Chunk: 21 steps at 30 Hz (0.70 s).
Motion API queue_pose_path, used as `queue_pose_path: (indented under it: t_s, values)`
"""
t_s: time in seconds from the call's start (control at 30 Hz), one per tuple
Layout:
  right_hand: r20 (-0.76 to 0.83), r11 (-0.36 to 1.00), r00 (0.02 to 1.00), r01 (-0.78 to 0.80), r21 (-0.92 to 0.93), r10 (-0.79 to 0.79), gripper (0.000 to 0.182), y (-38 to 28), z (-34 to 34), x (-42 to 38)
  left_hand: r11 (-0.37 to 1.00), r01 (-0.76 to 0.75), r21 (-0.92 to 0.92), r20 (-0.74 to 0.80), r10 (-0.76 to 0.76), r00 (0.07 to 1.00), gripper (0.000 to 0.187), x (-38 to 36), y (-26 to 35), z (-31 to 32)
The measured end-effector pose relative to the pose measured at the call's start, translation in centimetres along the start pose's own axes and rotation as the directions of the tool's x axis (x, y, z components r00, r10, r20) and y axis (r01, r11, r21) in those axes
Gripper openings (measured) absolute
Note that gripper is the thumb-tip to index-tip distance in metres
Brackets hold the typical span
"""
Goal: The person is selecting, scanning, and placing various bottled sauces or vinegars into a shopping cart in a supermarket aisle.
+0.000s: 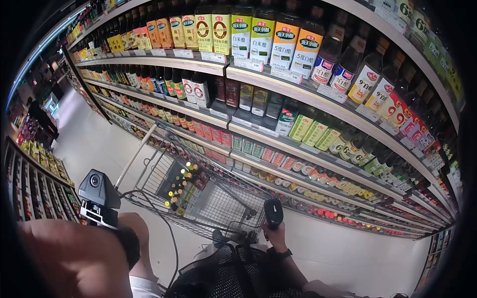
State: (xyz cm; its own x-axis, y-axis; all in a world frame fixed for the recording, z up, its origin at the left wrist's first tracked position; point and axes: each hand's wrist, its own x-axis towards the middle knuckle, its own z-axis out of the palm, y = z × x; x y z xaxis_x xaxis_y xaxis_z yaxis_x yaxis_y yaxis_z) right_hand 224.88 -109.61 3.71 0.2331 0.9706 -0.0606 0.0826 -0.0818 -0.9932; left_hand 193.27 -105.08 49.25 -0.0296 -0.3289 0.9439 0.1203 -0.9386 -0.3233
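Observation:
My right hand (276, 236) is at the lower centre, a dark watch or band on its wrist. Its fingers are curled under a black handheld device (273, 213), near the cart's lower right end. At the lower left, my left forearm (74, 258) comes close to the camera, with a black device with a lens (96, 187) strapped at the wrist. My left hand itself is hidden. Between the arms stands a wire shopping cart (223, 198), with several yellow-capped bottles (181, 191) and dark packs (200, 179) inside. A black cable (171, 228) runs down beside it.
Long shelves (273, 82) of bottles and boxes with price tags curve along the front and right. Another shelf (37, 184) stands at the left. A person in dark clothing (42, 116) is farther down the aisle floor (94, 144).

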Motion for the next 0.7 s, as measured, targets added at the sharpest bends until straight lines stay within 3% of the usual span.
queue_pose_path:
  t_s: [0.07, 0.23, 0.27, 0.3, 0.33, 0.37, 0.4, 0.43, 0.47, 0.5, 0.53, 0.57, 0.6, 0.63, 0.7]
  values:
    - [0.020, 0.998, 0.999, -0.028, 0.057, 0.027, 0.024, -0.1, 0.0, 0.0, 1.000, 0.002, 0.003, -0.026, -0.002, 1.000, 0.043, -0.1, -0.1, 0.1]
    - [-0.021, 0.999, 0.999, -0.035, 0.005, 0.035, 0.027, -1.6, 0.2, -0.1, 0.991, 0.039, 0.130, -0.157, -0.018, 0.988, 0.041, -2.9, -0.6, 0.7]
    - [-0.048, 0.999, 0.998, -0.043, -0.016, 0.042, 0.028, -2.2, 0.2, -0.2, 0.996, -0.040, 0.074, 0.104, 0.032, 0.994, 0.030, -3.7, -2.0, 0.2]
    - [-0.066, 0.998, 0.996, -0.055, -0.030, 0.053, 0.028, -2.2, 0.4, -0.3, 0.937, 0.026, 0.348, 0.028, -0.038, 0.999, 0.027, -6.4, -1.8, 1.3]
    - [-0.062, 0.998, 0.997, -0.055, -0.040, 0.053, 0.028, -1.1, 0.3, -0.1, 0.912, 0.100, 0.397, 0.034, -0.123, 0.992, 0.016, -10.3, -2.2, 0.9]
    - [-0.050, 0.998, 0.997, -0.055, 0.011, 0.055, 0.028, -1.2, 0.2, -0.1, 0.818, 0.312, 0.483, 0.093, -0.402, 0.911, 0.011, -13.8, -1.3, 0.6]
    - [-0.028, 0.998, 0.997, -0.067, 0.002, 0.067, 0.028, -0.9, 0.1, 0.1, 0.657, 0.507, 0.558, 0.105, -0.662, 0.743, 0.012, -17.8, -0.7, 0.3]
    - [-0.051, 0.998, 0.997, -0.050, 0.038, 0.052, 0.028, -0.6, 0.2, 0.1, 0.377, 0.682, 0.626, 0.071, -0.899, 0.432, 0.015, -22.8, 0.6, -0.1]
    - [-0.031, 0.994, 0.994, -0.101, 0.051, 0.102, 0.028, 0.1, -0.2, 0.2, 0.212, 0.717, 0.665, 0.112, -0.976, 0.185, 0.020, -27.8, 2.1, -0.9]
    - [-0.008, 0.987, 0.988, -0.152, 0.058, 0.153, 0.029, 0.9, -0.6, 0.3, 0.286, 0.552, 0.783, 0.307, -0.950, 0.056, 0.029, -36.6, 4.8, -4.0]
    - [-0.011, 0.984, 0.987, -0.157, 0.081, 0.159, 0.029, 1.5, -0.7, 0.3, 0.244, 0.431, 0.869, 0.407, -0.848, -0.341, 0.036, -46.2, 9.5, -7.8]
    - [-0.009, 0.982, 0.987, -0.160, 0.102, 0.161, 0.029, 2.0, -0.9, 0.4, 0.356, 0.263, 0.897, 0.441, -0.763, -0.473, 0.041, -47.0, 14.3, -7.8]
    - [-0.016, 0.977, 0.986, -0.162, 0.139, 0.166, 0.028, 2.7, -0.9, 0.6, 0.230, 0.366, 0.902, 0.429, -0.585, -0.688, 0.045, -55.6, 19.4, -10.4]
    - [-0.007, 0.970, 0.978, -0.205, 0.133, 0.208, 0.024, 4.2, -1.2, 0.9, 0.247, 0.389, 0.887, 0.460, -0.540, -0.705, 0.047, -54.4, 22.8, -9.8]
    - [0.045, 0.959, 0.970, -0.244, 0.147, 0.240, 0.021, 2.5, -1.3, 1.2, 0.191, 0.282, 0.940, 0.330, -0.713, -0.618, 0.042, -53.4, 29.8, -7.8]
